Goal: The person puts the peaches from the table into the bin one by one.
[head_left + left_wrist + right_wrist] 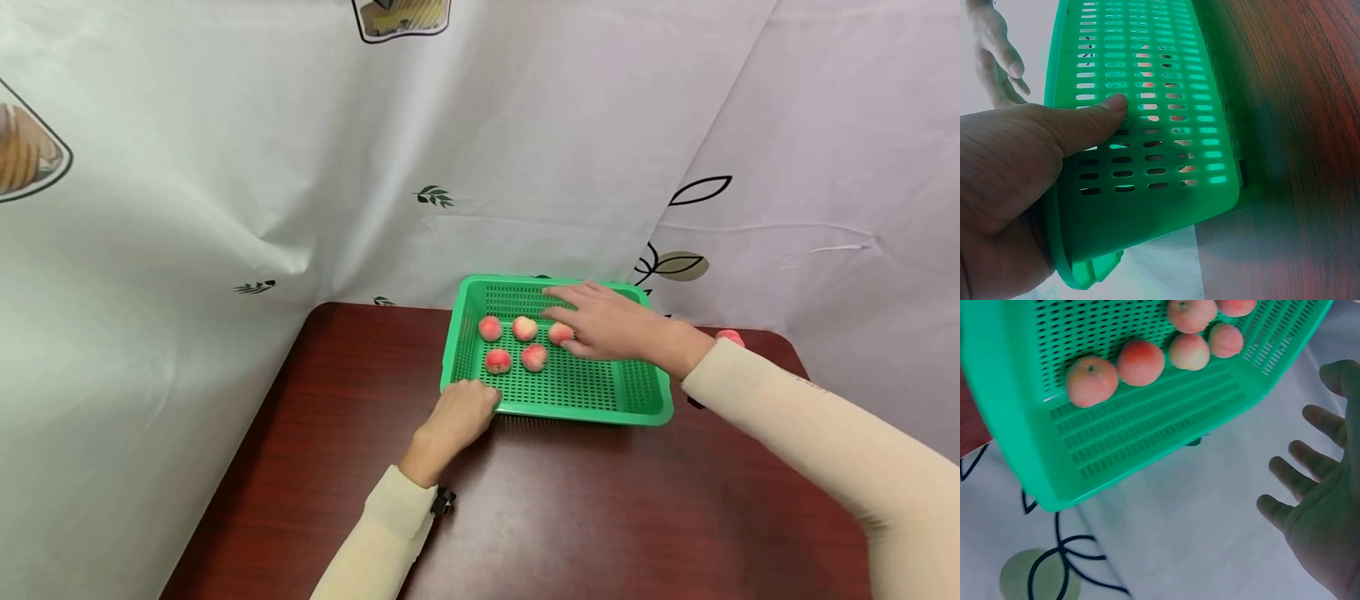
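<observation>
A green plastic basket point(585, 414) with slotted walls stands on the table and holds several red-and-yellow peaches point(498, 361), mostly toward its left side. My left hand point(462, 410) grips the basket's near left rim. In the left wrist view, the thumb point(1094, 125) of that hand presses the outer wall while its fingers go over the rim, out of sight. Over the basket hovers my right hand point(611, 323), which partly covers one peach point(559, 333). The right wrist view shows the right hand point(1329, 481) with its fingers spread and nothing held.
On the table's right side, a pinkish-red thing point(730, 337) peeks out behind the right sleeve point(787, 400). A white printed sheet point(360, 167) hangs behind and beside the dark red wooden table point(585, 508). The basket stands close to the back sheet.
</observation>
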Available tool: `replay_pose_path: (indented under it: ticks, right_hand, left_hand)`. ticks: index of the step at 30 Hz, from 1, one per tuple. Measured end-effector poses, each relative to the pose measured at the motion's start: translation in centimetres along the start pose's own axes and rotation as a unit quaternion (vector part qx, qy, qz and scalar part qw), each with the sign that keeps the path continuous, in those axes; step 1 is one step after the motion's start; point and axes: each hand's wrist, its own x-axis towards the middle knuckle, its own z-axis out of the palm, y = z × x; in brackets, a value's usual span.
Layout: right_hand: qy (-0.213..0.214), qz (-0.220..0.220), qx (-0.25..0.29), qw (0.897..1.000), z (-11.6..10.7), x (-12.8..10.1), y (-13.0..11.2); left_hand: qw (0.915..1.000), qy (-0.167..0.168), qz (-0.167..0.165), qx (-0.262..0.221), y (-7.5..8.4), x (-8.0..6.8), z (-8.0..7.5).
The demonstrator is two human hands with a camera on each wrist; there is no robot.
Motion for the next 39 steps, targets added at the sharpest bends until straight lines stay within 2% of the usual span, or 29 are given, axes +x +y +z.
replay_pose_path:
  ticks: [6,13,16,21,30,33,39]
  right_hand:
    - [-0.006,0.015,-0.006,1.0,-0.1,-1.9,1.1]
    - [0.02,0.039,-0.008,0.999,-0.5,-4.4,2.4]
    - [0.022,0.066,-0.01,0.998,-0.7,-5.4,2.8]
    - [-0.005,0.125,-0.003,0.992,-1.0,-7.1,3.1]
    - [-0.016,0.193,0.057,0.979,0.0,-9.5,4.0]
    - [0.003,0.206,0.076,0.976,0.6,-10.4,4.8]
    - [0.078,0.201,0.096,0.972,2.3,-12.2,6.6]
  left_hand:
    - [1.0,0.005,0.0,-0.001,0.0,0.0,0.1]
    - [1.0,0.006,0.0,0.003,0.1,0.1,0.1]
    - [1.0,0.004,-0.001,0.002,0.1,0.1,0.1]
    - [1.0,0.0,-0.001,0.005,0.1,0.1,0.1]
    - [1.0,-0.002,-0.003,0.004,0.0,0.0,0.3]
    - [1.0,-0.003,-0.004,0.001,0.0,0.0,0.3]
    - [1.0,0.0,0.0,0.005,-0.1,0.0,0.3]
